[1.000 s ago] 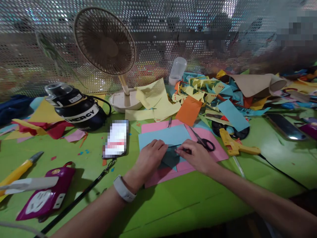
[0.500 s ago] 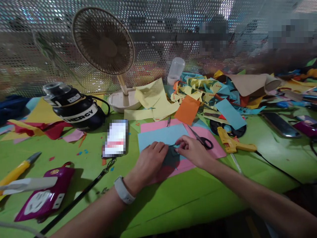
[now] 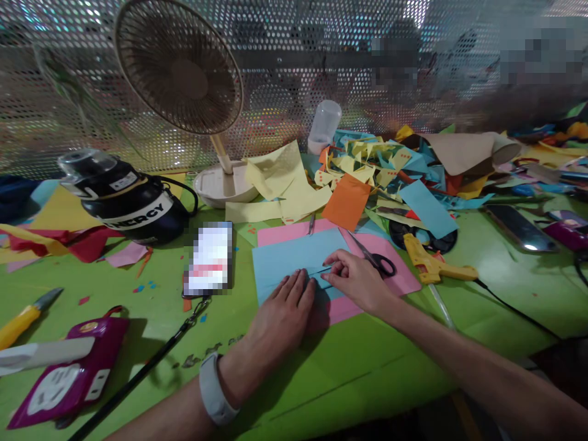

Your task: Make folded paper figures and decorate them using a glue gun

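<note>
Our left hand lies open on the blue paper, atop the pink sheet; our right hand pinches its edge. Scissors crowd our right knuckles, the glue gun beyond.

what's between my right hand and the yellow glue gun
The black-handled scissors, on the pink sheet beside your right hand, then a little green table; the head view shows it.
</note>
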Available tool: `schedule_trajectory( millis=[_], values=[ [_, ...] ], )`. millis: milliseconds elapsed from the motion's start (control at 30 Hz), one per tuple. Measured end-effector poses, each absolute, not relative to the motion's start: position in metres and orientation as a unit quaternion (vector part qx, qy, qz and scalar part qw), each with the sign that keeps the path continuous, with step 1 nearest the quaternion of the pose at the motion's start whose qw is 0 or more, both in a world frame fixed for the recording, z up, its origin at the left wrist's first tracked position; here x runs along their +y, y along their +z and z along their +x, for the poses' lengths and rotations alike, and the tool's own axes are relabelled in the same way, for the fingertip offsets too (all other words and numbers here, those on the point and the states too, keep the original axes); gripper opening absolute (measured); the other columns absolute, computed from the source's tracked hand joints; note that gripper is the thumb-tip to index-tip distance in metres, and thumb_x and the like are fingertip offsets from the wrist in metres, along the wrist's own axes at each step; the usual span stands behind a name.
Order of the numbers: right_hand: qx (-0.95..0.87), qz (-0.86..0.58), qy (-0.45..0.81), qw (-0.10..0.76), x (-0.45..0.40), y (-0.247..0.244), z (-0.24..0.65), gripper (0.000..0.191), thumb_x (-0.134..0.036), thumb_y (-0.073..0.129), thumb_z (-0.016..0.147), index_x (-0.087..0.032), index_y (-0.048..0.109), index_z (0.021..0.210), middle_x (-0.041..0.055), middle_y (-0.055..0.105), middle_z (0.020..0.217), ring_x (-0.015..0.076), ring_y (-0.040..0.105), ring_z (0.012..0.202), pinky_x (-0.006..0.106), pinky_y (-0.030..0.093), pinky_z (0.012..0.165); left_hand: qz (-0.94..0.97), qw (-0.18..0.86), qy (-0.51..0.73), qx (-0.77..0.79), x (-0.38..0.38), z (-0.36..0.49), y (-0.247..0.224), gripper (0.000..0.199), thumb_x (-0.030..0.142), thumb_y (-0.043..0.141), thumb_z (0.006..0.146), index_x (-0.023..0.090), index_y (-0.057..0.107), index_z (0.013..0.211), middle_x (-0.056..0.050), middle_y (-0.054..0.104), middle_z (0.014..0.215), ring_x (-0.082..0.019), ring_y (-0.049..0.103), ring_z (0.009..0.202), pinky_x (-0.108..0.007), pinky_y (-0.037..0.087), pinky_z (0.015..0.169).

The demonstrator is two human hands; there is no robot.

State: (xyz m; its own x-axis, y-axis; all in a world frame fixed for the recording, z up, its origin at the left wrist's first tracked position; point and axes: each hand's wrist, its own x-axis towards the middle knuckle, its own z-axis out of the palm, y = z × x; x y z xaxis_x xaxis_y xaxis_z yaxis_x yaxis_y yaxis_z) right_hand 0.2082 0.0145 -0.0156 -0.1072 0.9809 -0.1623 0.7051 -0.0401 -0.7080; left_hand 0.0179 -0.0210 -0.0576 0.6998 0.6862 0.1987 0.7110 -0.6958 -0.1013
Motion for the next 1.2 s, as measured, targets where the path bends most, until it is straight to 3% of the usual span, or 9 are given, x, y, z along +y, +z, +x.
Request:
schedule_trajectory(
  millis=[167, 367, 533, 1200],
  values=[
    [-0.667, -0.636, 0.332, 0.199, 0.014, -0.015, 0.208, 0.015, -0.030, 0.061, 0.077, -0.024, 0.060, 0.090, -0.0030, 0.063, 0.071, 0.0139, 0.056, 0.064, 0.024, 0.037, 0.054, -0.915, 0.071, -0.083, -0.388, -0.023, 0.020, -0.054, 0.039, 0.015, 0.033, 0.093, 0.005, 0.051, 0.127, -0.025, 0.052, 0.134, -0.033, 0.050, 0.125, -0.047, 0.046, 0.099],
    [-0.671, -0.639, 0.322, 0.195, 0.013, -0.017, 0.208, 0.013, -0.029, 0.060, 0.078, -0.024, 0.060, 0.091, -0.0031, 0.064, 0.073, 0.0140, 0.057, 0.066, 0.024, 0.038, 0.056, -0.908, 0.060, -0.101, -0.401, -0.029, 0.025, -0.049, 0.056, 0.048, 0.040, 0.093, 0.009, 0.045, 0.134, -0.027, 0.050, 0.135, -0.037, 0.047, 0.127, -0.050, 0.045, 0.097],
    [-0.674, -0.637, 0.321, 0.193, 0.013, -0.016, 0.208, 0.012, -0.027, 0.058, 0.080, -0.024, 0.061, 0.091, -0.0025, 0.064, 0.073, 0.0143, 0.058, 0.068, 0.024, 0.039, 0.057, -0.911, 0.038, -0.109, -0.395, -0.030, 0.022, -0.047, 0.067, 0.060, 0.033, 0.092, 0.014, 0.039, 0.140, -0.025, 0.047, 0.138, -0.037, 0.044, 0.128, -0.051, 0.043, 0.098],
    [-0.684, -0.636, 0.311, 0.176, 0.013, -0.015, 0.207, 0.013, -0.029, 0.059, 0.080, -0.024, 0.061, 0.092, -0.0014, 0.066, 0.076, 0.0150, 0.059, 0.070, 0.025, 0.039, 0.059, -0.907, 0.035, -0.090, -0.411, -0.031, 0.023, -0.042, 0.067, 0.062, 0.036, 0.090, 0.016, 0.045, 0.138, -0.021, 0.047, 0.140, -0.035, 0.043, 0.130, -0.049, 0.040, 0.101]
  ],
)
